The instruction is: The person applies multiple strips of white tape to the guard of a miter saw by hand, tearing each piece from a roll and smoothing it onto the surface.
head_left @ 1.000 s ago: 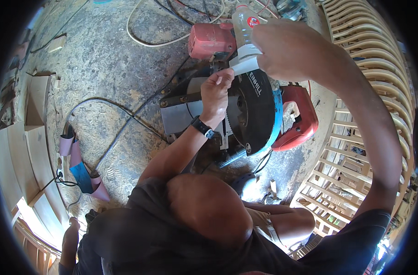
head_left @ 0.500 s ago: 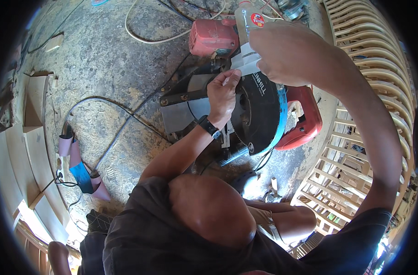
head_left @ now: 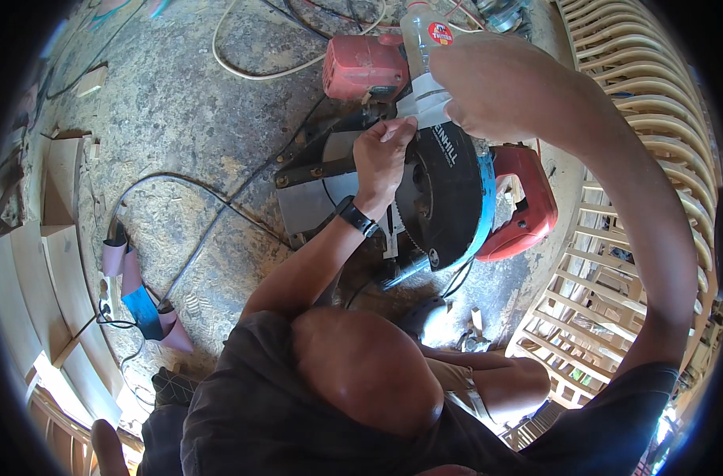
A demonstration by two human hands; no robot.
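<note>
Red-housed mitre saw [head_left: 456,190] sits on the floor [head_left: 179,119] — a co-worker's hand [head_left: 383,155] pinches white paper [head_left: 426,107] at its blade guard. Right hand [head_left: 504,87] grips a clear bottle [head_left: 421,32] above it; wiping looks underway, unfinished. Left hand isn't visible.

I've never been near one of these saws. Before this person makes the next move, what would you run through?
1. Left hand away from the blade: not ok. It rests against the black blade guard, with the bare teeth just below the wrist.
2. Right hand has a firm hold: ok. It wraps the clear bottle.
3. Blade at rest: ok, it seems, since single teeth show sharply.
4. Saw unplugged: cannot tell. No plug is in view.
5. Floor free of trip hazards: not ok. A black cable and a white cable lie loose beside the saw.
</note>
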